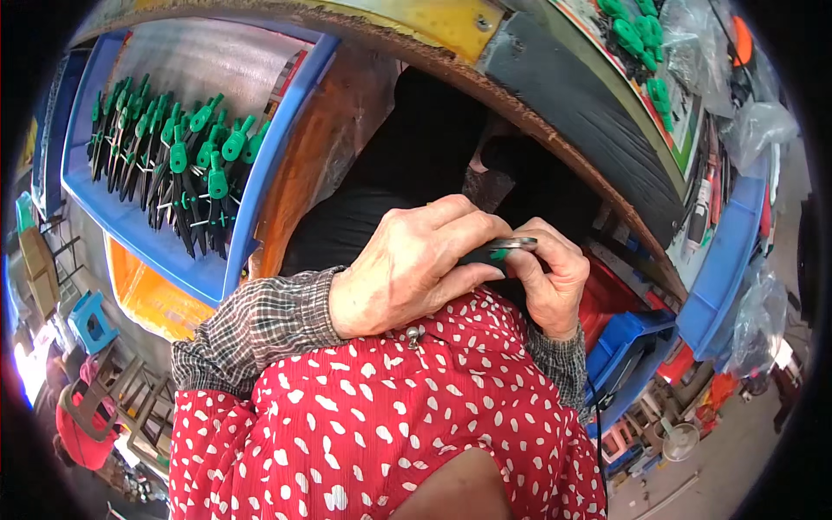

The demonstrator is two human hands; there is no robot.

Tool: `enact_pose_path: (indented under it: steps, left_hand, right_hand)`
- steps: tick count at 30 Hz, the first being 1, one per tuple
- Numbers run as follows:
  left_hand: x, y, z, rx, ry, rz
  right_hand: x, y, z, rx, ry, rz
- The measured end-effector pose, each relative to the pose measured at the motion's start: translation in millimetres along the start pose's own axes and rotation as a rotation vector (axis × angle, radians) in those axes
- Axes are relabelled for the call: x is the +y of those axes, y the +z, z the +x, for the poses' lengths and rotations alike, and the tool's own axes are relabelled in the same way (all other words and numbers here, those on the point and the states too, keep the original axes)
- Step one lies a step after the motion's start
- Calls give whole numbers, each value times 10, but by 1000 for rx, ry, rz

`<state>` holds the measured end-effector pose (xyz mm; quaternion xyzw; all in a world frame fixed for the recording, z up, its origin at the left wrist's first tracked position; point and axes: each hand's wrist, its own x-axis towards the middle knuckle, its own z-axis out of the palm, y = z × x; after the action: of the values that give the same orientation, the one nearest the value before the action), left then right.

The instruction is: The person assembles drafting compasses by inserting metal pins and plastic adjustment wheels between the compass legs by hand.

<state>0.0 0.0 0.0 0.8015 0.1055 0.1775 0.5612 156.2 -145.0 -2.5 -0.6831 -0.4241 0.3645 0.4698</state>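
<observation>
Forearms [264, 314] angle inward, the left grip [420, 260] knuckles-up, the right grip [555, 276] curled, both pinching close together.

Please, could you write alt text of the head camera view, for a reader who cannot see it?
A person's left hand and right hand together hold a small dark-and-green piece. At left, a blue bin holds many green-and-black pieces; in the foreground is a red garment with white spots.
</observation>
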Motion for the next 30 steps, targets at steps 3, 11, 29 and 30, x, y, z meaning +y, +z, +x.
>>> enact_pose_path:
  steps: [3, 11, 29, 30]
  left_hand:
    - [76, 15, 55, -25, -3, -7]
    - [292, 80, 124, -38, -63, -20]
    - [395, 89, 160, 30, -21, 37]
    - [393, 88, 159, 33, -21, 38]
  right_hand:
    - [-121, -26, -1, -10, -33, -64]
    - [-283, -186, -50, -55, -117, -68]
    - [-629, -1555, 226, 666, -227, -1309]
    - [-617, -1568, 241, 610, -254, -1339]
